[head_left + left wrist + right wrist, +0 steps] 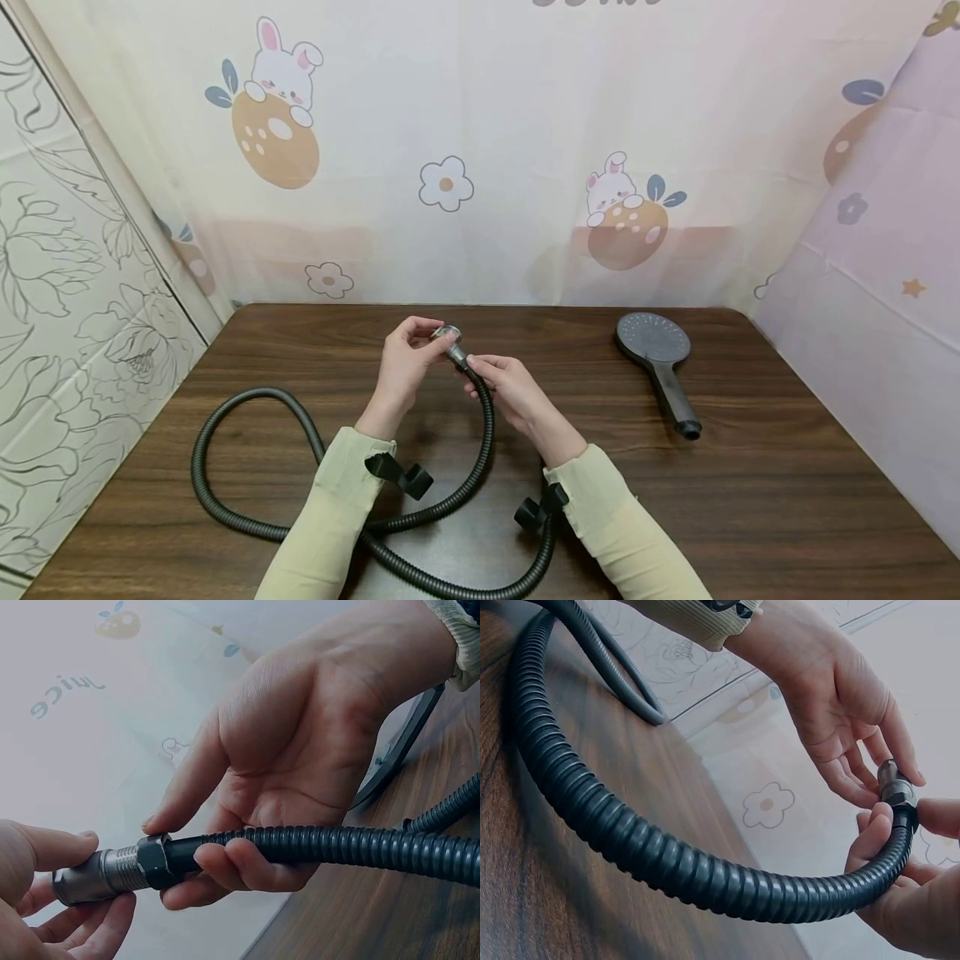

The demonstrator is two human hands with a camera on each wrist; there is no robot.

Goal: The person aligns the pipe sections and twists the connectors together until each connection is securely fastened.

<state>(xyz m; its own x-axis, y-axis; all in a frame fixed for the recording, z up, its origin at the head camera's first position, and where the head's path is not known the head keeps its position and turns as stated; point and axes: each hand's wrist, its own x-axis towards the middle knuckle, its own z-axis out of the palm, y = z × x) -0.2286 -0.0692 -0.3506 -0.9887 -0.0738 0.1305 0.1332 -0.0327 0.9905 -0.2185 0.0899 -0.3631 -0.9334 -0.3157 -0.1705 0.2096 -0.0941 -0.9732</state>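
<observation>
1. The left hand (401, 358) had its fingers drawn together in a pinch, thumb and fingertips parted only by the thickness of the metal fitting (86, 877), which they gripped at its free end.
2. The right hand (513, 392) had its fingers curled round the hose (488, 429) just behind the black collar (156, 861); the thumb tip touched the collar itself, and the fingertips came over the front of the hose.
3. Between the smooth part of the fitting and the collar, a band of thread showed in the left wrist view.
4. In the head view the fitting was held above the far half of the counter (772, 467), close to the middle, tilted with its free end towards 11 o'clock and its hose end towards 5 o'clock. In the left wrist view its long axis lay nearly level, the free end at 9 o'clock.
5. From the hands the hose dropped towards 6 o'clock, passed beneath the left sleeve (330, 508), made a wide loop out at 8 o'clock, then swung back near the right sleeve (622, 517).
6. Well apart from the hands, at 3 o'clock, the shower head (654, 337) lay with its dotted face upward and its handle pointing to 5 o'clock.
</observation>
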